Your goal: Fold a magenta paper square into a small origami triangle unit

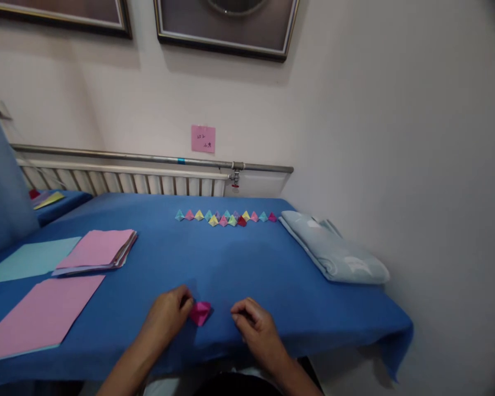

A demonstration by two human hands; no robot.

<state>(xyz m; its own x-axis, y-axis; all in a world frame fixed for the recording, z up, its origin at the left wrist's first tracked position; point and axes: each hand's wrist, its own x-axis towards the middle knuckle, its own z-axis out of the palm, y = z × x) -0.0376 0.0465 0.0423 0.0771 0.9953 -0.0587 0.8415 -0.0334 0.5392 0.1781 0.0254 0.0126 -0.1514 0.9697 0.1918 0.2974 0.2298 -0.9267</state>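
Observation:
A small magenta folded paper piece [201, 312] is at the near middle of the blue-covered table. My left hand [168, 312] is closed, its fingertips pinching the left corner of this piece. To the right, apart from the paper, my right hand [256, 329] has its fingers curled in and thumb close to them, with nothing visible in it. Farther back lie small folded paper pieces [213, 220] in yellow, pink, blue, green and red, set in a long row with a shorter one in front.
On the left lie a stack of coloured paper [97, 250], a light blue sheet [31, 258] and pink sheets [45, 313]. A folded pale blue blanket [334, 247] rests at the right by the wall. Behind the table [169, 253] runs a radiator [127, 181] with a pipe.

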